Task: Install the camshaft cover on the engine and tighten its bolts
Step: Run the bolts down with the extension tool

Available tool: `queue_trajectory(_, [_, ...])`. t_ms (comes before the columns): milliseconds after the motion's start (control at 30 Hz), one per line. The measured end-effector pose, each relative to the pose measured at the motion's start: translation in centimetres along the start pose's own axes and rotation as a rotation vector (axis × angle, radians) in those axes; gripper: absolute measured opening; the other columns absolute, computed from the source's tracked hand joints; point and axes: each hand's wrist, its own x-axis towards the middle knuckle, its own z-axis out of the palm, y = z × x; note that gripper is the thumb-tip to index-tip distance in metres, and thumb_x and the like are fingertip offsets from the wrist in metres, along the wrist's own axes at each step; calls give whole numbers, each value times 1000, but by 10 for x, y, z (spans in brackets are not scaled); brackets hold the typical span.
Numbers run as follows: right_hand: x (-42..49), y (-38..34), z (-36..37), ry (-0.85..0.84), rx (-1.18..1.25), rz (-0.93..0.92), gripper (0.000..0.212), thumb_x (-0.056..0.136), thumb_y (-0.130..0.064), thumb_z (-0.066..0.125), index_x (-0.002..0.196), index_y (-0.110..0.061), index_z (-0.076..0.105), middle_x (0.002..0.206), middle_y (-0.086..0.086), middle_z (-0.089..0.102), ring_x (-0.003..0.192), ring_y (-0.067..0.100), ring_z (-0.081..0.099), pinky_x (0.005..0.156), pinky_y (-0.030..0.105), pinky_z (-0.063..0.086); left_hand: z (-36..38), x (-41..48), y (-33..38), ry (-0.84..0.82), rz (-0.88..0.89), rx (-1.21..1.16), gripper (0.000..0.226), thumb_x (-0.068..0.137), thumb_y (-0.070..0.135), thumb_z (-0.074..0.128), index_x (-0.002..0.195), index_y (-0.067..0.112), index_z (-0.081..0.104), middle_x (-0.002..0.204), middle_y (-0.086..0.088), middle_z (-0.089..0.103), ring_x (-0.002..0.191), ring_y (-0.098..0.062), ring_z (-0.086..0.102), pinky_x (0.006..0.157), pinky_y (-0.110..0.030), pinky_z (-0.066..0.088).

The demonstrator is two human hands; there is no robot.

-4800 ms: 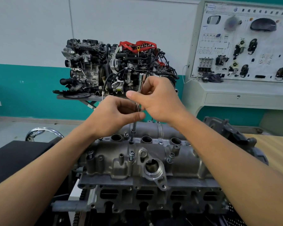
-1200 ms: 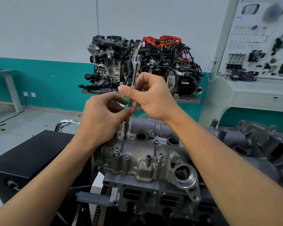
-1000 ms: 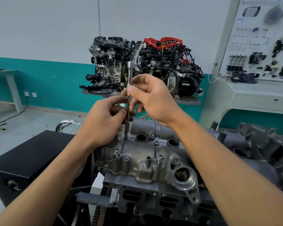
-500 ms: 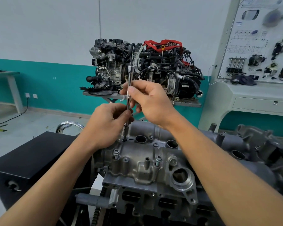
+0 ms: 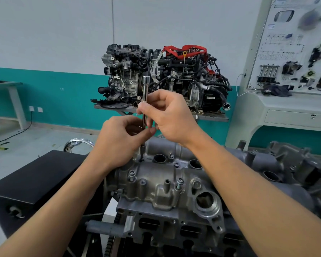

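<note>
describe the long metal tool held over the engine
The tool is a slim chrome bar with a wider head on top. It stands nearly upright, its lower tip resting at the far left edge of the camshaft cover. The right hand pinches its middle; the left hand pinches it below.

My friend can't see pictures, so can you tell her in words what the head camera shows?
A person's left hand and right hand pinch a slim metal socket tool standing upright with its tip on the far edge of a grey camshaft cover. Another engine sits on a stand behind, by a white and teal wall.
</note>
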Motion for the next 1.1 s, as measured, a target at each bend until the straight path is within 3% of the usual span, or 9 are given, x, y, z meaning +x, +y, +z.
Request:
queue_trajectory(100, [0, 0, -2, 14, -26, -1, 18, 87, -12, 76, 91, -12, 58, 78, 6, 67, 47, 13, 58, 46, 22, 48, -1, -2, -1, 70, -25, -61, 21, 83, 35, 78, 75, 15, 75, 66, -1, 74, 66, -26, 71, 61, -38, 57])
queue_trajectory(233, [0, -2, -1, -107, 7, 4, 13, 100, -4, 53, 102, -13, 62, 101, 15, 72, 48, 9, 56, 46, 12, 42, 0, 1, 2, -73, -59, -3, 26, 98, 23, 59, 77, 18, 74, 73, 3, 76, 68, -7, 71, 62, -24, 54])
queue_trajectory(333, [0, -2, -1, -98, -37, 12, 12, 99, 0, 54, 94, -7, 63, 90, 14, 71, 50, 8, 53, 47, 12, 42, 1, 3, 3, -115, -55, 64, 24, 96, 27, 60, 80, 15, 73, 72, 2, 73, 67, -9, 67, 68, -33, 52])
queue_trajectory(500, [1, 4, -3, 15, -98, -29, 21, 82, -14, 80, 82, -15, 59, 73, -3, 62, 61, 8, 55, 58, 20, 50, -2, -3, -1, 68, -48, -24, 15, 81, 31, 81, 75, 19, 75, 66, 5, 74, 62, -13, 70, 59, -25, 55])
queue_trajectory(633, [1, 0, -2, -86, -9, -4, 4, 97, -11, 62, 98, -13, 65, 88, 4, 70, 52, 7, 56, 48, 13, 43, -1, -2, 0, -20, -28, 4, 16, 93, 14, 66, 82, 18, 77, 74, 5, 77, 68, -7, 72, 60, -18, 53])
queue_trajectory(733, [0, 1, -2, -87, -34, -8, 15, 98, -4, 56, 89, -11, 65, 83, 6, 71, 48, 5, 54, 46, 12, 42, 1, 0, 0, -85, -13, 36, 18, 93, 23, 66, 81, 13, 75, 75, -8, 75, 66, -21, 68, 64, -37, 52])
queue_trajectory(900, [2, 6, -6, 59, -108, -39, 23, 79, -19, 84, 76, -14, 62, 67, -2, 62, 58, 8, 56, 56, 22, 49, -2, -3, -3, 96, -57, -56, 15, 78, 33, 83, 76, 19, 76, 66, 6, 75, 61, -12, 71, 61, -27, 59])
queue_trajectory(1033, [1, 3, -3, -55, -46, -30, 13, 94, -14, 67, 100, -2, 68, 89, 11, 73, 53, 5, 58, 49, 13, 45, -1, -4, -1, 37, 9, -39, 18, 91, 28, 72, 76, 19, 75, 68, 0, 75, 65, -22, 72, 66, -42, 59])
queue_trajectory(1100, [0, 2, -2, -96, -53, -55, 14, 98, -6, 59, 97, 4, 69, 91, 18, 73, 49, 9, 57, 46, 13, 43, -1, -4, 0, 0, 59, -30, 24, 94, 26, 67, 78, 11, 75, 68, -3, 74, 65, -25, 71, 63, -39, 58])
